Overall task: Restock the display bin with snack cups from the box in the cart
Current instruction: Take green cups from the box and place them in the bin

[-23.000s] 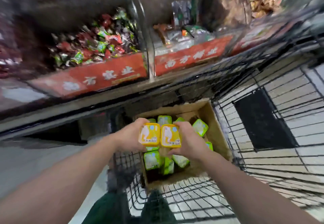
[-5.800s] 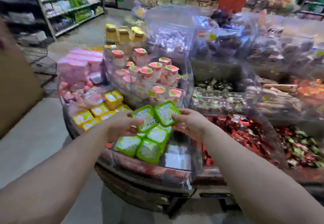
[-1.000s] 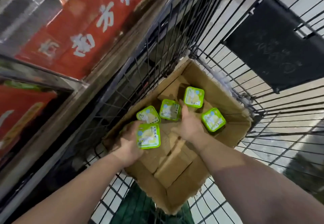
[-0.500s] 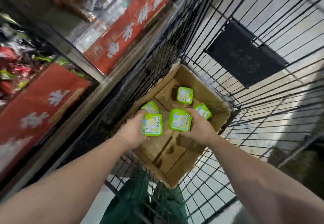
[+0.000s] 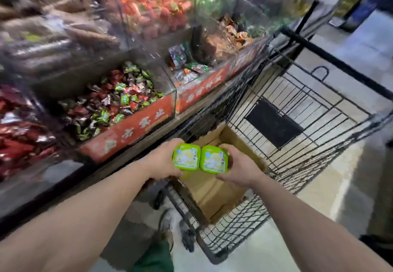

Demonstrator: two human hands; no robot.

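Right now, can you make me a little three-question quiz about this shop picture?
1. True or false: each hand holds a green snack cup.
2. Where does the cardboard box sit? A) on the floor B) in the wire cart C) on the shelf
3. Fill in: the two cups are held side by ____.

Key:
1. True: the left hand grips the left cup, and the right hand grips the right cup.
2. B
3. side; their edges touch.

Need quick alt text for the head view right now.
Left hand and right hand each grip a green snack cup, lids side by side, above the cardboard box in the wire cart; candy bins at left.
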